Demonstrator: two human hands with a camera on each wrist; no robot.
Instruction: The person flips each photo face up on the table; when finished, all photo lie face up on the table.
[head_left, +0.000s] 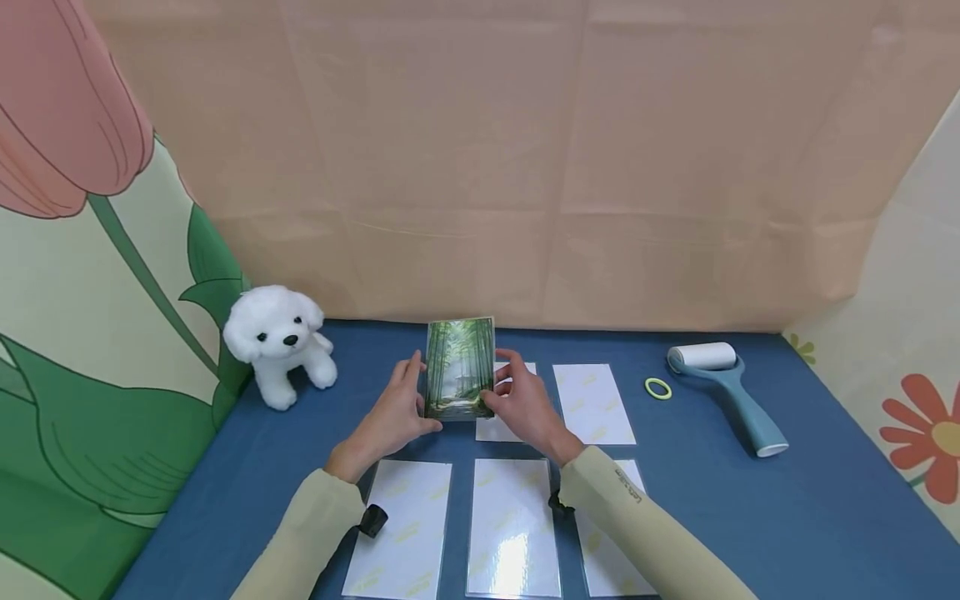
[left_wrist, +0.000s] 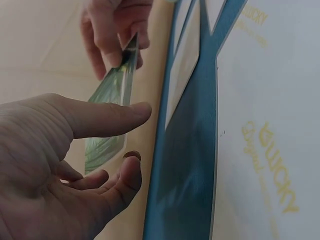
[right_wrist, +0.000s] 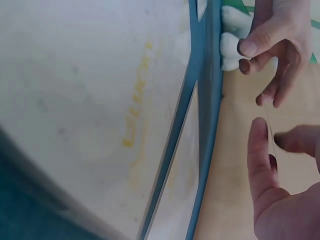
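Observation:
A photo print of a green forest (head_left: 461, 367) is held up over the far middle of the table, seen nearly edge-on in both wrist views. My right hand (head_left: 527, 408) pinches its right edge between thumb and fingers. At the left edge is my left hand (head_left: 396, 412); in the left wrist view its thumb and fingers (left_wrist: 132, 172) are apart, with a gap between them. Below lie several white sheets with faint yellow lettering, including a front middle sheet (head_left: 513, 525), a front left sheet (head_left: 408, 517) and a back right sheet (head_left: 595, 404).
A white plush dog (head_left: 281, 342) sits at the back left of the blue table (head_left: 225, 492). To the right lie a yellow-green ring (head_left: 657, 388) and a lint roller (head_left: 738, 400) with a blue handle. Brown paper (head_left: 562, 167) covers the wall behind.

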